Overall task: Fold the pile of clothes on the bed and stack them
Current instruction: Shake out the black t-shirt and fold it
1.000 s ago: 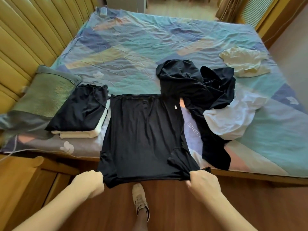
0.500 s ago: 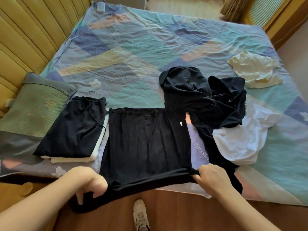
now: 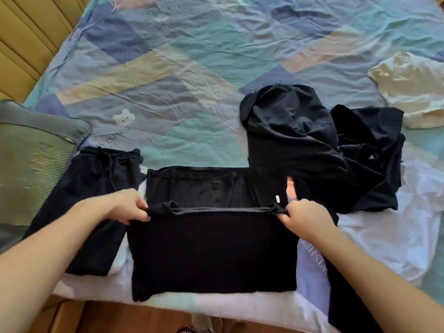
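At the near edge of the bed (image 3: 216, 56), the left hand (image 3: 128, 205) and right hand (image 3: 304, 218) each pinch a corner of the black shirt (image 3: 213, 251), fingers curled round its hem, which is stretched between them over the shirt's far half. Just left lies a folded black garment (image 3: 96, 188) on a folded white one, beside a green pillow (image 3: 31, 159). To the right sits a heap of black clothes (image 3: 324, 150) over a white shirt (image 3: 394, 236); a cream garment (image 3: 413, 90) lies farther off.
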